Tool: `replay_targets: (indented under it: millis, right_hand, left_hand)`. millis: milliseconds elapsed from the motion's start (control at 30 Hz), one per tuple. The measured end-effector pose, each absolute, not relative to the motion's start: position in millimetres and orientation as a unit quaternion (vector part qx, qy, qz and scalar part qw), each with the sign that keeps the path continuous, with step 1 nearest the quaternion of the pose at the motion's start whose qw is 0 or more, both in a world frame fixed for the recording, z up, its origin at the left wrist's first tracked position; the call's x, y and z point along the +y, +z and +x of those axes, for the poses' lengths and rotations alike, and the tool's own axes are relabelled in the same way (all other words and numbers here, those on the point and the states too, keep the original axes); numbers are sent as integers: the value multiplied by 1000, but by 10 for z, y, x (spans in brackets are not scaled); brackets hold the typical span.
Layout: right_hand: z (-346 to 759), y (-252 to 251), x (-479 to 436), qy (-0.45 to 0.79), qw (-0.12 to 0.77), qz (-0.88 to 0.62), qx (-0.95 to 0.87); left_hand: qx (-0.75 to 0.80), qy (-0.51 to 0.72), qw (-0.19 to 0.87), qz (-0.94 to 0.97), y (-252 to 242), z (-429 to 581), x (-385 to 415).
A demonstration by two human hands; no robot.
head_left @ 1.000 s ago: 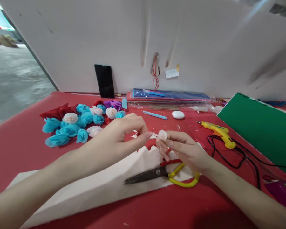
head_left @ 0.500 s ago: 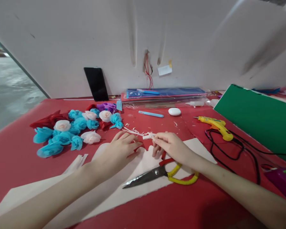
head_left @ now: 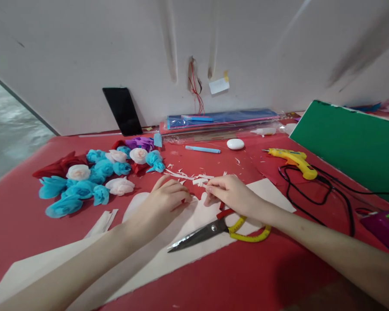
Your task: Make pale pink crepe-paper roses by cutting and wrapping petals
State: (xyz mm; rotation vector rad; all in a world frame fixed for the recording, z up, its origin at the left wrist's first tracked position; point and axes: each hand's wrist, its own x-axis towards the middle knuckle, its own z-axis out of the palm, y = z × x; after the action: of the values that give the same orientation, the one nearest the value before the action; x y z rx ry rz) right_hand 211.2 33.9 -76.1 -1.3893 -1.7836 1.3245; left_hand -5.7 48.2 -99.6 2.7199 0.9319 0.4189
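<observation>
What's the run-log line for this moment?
left hand: over pale sheet | right hand: beside paper scraps | scissors: lying on sheet | yellow glue gun: on red table

The left arm [head_left: 94, 259] is extended from the lower left, and the left hand [head_left: 165, 199] is held palm down, fingers loosely bent. The right arm [head_left: 317, 237] is stretched in from the right; the right hand [head_left: 232, 195] is turned inward, thumb and forefinger drawn together, other fingers curled beneath.

Smudged pale wall [head_left: 116, 52], perhaps concrete floor [head_left: 6, 129]
</observation>
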Motion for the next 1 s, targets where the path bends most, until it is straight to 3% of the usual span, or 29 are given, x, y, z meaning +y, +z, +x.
replay_targets:
  millis: [733, 1000]
  right_hand:
    - [2121, -800, 351, 470, 263, -507, -673]
    - [2109, -620, 222, 402, 390, -454, -693]
  left_hand:
    - [525, 220, 305, 763, -960, 20, 423]
    - [560, 334, 384, 654, -719, 70, 359]
